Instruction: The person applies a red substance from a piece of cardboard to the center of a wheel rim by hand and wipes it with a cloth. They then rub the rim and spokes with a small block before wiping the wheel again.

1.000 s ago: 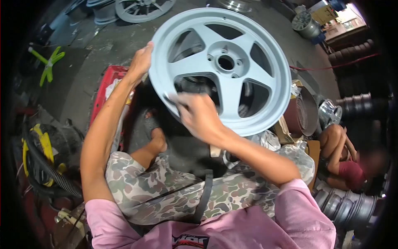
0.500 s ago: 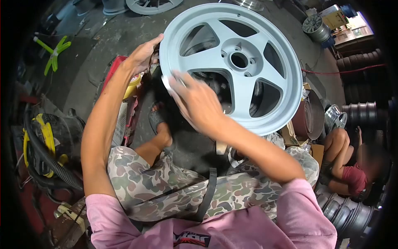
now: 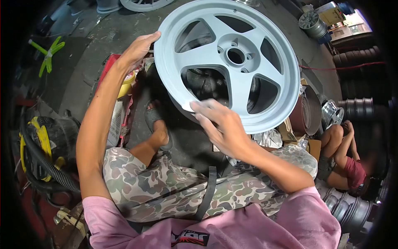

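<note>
A large pale blue-grey wheel rim (image 3: 244,87) with wide spokes and a round centre hole faces me, tilted, above my knees. My left hand (image 3: 139,50) grips its left edge, the fingers hidden behind the rim. At the lower left of the rim, my right hand (image 3: 219,124) presses a small white piece (image 3: 188,106) against the outer lip, fingers bent around it and slightly blurred. What the white piece is made of cannot be made out.
Left: a black and yellow machine (image 3: 41,143) with a ribbed hose, a green cross-shaped stand (image 3: 49,54), a red tray (image 3: 108,68) with a yellow container (image 3: 126,86). Right: a brown roll (image 3: 302,116), stacked rims (image 3: 346,207), and a seated person (image 3: 346,164).
My right hand has moved down and right along the rim's edge with the white piece. The wheel sits slightly higher and further left in view. The other person's hand has moved towards the knees.
</note>
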The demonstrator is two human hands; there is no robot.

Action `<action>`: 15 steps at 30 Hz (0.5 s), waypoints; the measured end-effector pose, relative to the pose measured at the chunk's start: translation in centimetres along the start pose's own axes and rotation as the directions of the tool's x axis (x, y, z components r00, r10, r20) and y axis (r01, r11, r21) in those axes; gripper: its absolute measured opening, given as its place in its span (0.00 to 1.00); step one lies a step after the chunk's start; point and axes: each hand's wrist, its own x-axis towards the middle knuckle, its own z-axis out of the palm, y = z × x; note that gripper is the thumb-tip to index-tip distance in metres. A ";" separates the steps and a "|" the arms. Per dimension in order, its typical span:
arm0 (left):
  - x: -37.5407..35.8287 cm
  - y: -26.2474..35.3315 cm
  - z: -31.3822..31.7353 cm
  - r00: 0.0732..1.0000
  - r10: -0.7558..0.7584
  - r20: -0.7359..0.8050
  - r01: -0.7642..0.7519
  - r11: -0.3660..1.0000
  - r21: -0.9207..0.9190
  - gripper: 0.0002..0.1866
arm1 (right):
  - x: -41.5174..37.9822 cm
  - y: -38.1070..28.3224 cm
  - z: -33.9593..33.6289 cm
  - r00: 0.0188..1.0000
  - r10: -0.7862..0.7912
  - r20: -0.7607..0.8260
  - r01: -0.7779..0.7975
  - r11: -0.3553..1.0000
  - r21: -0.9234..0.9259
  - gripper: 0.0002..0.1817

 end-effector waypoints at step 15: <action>-9.0 6.8 6.0 0.940 0.231 0.250 -0.309 0.269 0.912 0.22 | -6.3 3.3 -6.5 0.993 -0.065 0.097 0.074 0.993 -0.091 0.17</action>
